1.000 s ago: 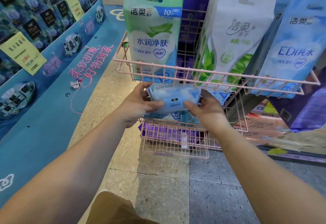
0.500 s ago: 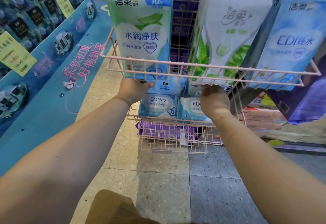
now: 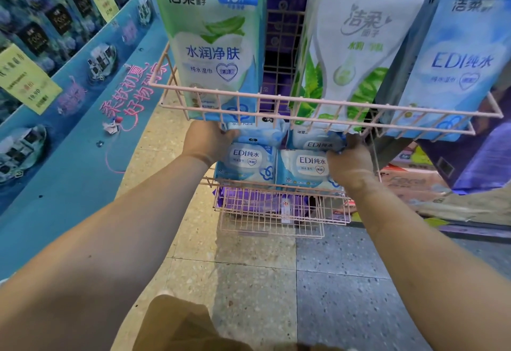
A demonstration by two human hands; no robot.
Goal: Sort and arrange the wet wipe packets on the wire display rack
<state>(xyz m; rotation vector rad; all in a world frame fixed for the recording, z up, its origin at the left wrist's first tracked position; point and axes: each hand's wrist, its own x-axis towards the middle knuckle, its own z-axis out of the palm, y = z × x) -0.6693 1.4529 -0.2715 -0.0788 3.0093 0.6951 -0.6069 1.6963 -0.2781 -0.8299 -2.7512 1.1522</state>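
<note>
Step in hand: seating the wet wipe packets in the middle basket (image 3: pixel 279 184) of the pink wire display rack (image 3: pixel 318 103), under the top tier of tall hanging packs.
Left hand (image 3: pixel 206 142): pressed against the left end of the upper left packet (image 3: pixel 255 136); fingers hidden behind it, so grip could not be told.
Right hand (image 3: pixel 349 161): fingers curled round the right edge of the upper right packet (image 3: pixel 315 140).
Packets: two lower EDI packets (image 3: pixel 247 161) (image 3: pixel 304 166) stood side by side at the basket front, touching; two more lay on top, just under the top tier's rail.
Next move, judged: squaring the upper pair flush with the lower pair, labels forward, then letting go.
Against a second earlier: a single packet held between both hands in front of the rack; now tucked into the basket, hands reaching deeper, camera closer.
</note>
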